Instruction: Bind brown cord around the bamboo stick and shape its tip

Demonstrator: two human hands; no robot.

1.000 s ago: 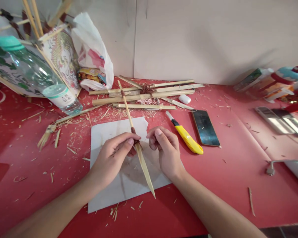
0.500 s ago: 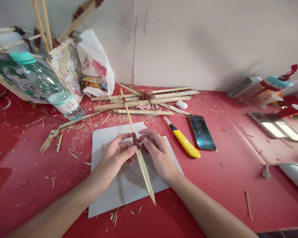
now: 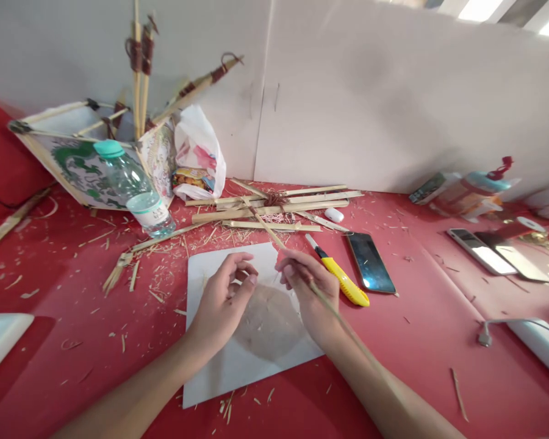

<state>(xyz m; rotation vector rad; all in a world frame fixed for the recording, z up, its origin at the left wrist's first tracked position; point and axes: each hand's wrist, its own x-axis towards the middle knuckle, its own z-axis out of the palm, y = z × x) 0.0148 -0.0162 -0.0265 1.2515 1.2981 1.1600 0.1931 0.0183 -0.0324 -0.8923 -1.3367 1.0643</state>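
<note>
My right hand point(image 3: 310, 288) is closed on a thin bamboo stick point(image 3: 266, 227). The stick slants from the far left near the strip bundle down across my right forearm, and its near end is smeared by motion. My left hand point(image 3: 225, 299) hovers just left of it over a white sheet of paper point(image 3: 210, 372), fingers curled but apart, and I see nothing in them. The sheet lies on the red table point(image 3: 421, 341) under both hands.
A yellow utility knife point(image 3: 343, 281) and a dark phone point(image 3: 370, 262) lie right of my right hand. Tied bamboo strips point(image 3: 274, 204) and a white earbud case point(image 3: 333, 214) sit behind. Water bottle point(image 3: 135, 189), paper kite frame point(image 3: 73, 161), plastic bag point(image 3: 199, 152) at back left. Shavings litter the table.
My left hand has let go of the stick. My right hand has swung its near end to the right. The view has tilted up and back.
</note>
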